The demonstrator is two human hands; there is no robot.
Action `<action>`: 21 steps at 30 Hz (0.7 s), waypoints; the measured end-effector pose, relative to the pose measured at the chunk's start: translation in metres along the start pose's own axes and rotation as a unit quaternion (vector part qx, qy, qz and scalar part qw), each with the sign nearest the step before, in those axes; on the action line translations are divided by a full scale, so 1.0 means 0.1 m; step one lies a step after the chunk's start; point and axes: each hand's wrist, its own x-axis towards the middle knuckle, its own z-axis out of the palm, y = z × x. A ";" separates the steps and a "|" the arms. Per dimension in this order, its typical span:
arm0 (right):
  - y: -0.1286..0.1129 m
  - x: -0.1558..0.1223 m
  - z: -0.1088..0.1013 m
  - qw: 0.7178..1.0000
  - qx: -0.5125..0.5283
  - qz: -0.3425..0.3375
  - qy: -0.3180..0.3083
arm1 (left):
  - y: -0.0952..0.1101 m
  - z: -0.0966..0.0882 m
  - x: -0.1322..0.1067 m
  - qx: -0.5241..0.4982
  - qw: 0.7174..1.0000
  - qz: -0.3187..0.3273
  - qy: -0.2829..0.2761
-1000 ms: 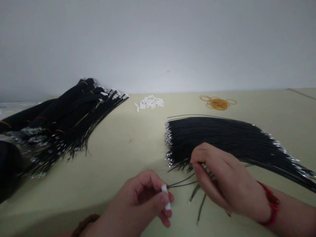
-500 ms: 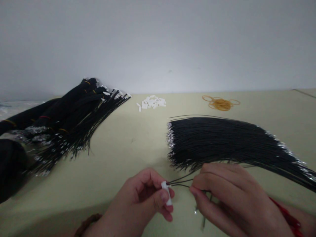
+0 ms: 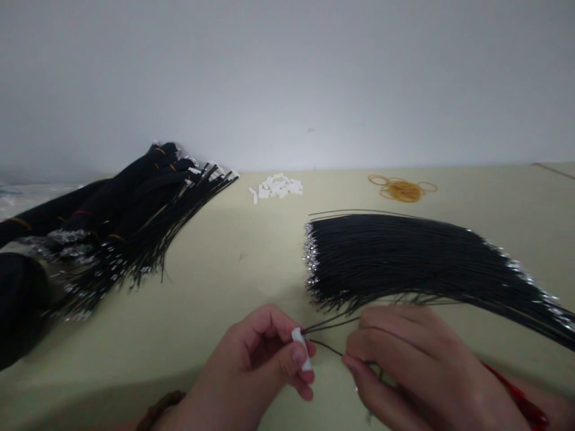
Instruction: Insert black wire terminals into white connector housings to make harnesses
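Note:
My left hand (image 3: 265, 365) pinches a small white connector housing (image 3: 302, 350) between thumb and fingers. Thin black wires (image 3: 332, 325) run from the housing's upper right side toward the right. My right hand (image 3: 408, 365) is closed on a black wire (image 3: 327, 346) whose near end lies at the housing; whether it sits inside cannot be made out. Loose wire ends with metal tips hang below my right fingers, partly hidden. Just beyond my right hand lies a wide bundle of black wires (image 3: 395, 251) with silvery terminals at both ends.
Several white connector housings (image 3: 278, 187) lie in a pile at the back of the table. To their right is a heap of tan rubber bands (image 3: 403, 190). Banded black wire bundles (image 3: 130, 203) fill the left side, beside a dark round object (image 3: 20, 305). A wall stands behind.
The wire in my right hand now slopes lower and stands apart from the other wires at the housing. Both hands have shifted only slightly.

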 end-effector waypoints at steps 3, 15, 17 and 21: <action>-0.01 0.00 0.00 1.000 0.002 0.008 0.002 | -0.01 0.00 0.00 0.011 1.000 -0.005 0.000; -0.10 0.01 0.09 0.998 -0.052 0.044 0.003 | -0.11 -0.03 -0.09 0.107 0.994 -0.013 -0.008; -0.12 0.02 0.11 0.997 -0.065 0.037 0.020 | -0.12 -0.03 -0.10 0.111 0.994 -0.008 -0.010; -0.15 0.00 0.12 0.998 -0.054 0.025 0.025 | -0.13 -0.03 -0.10 0.120 0.993 -0.007 -0.015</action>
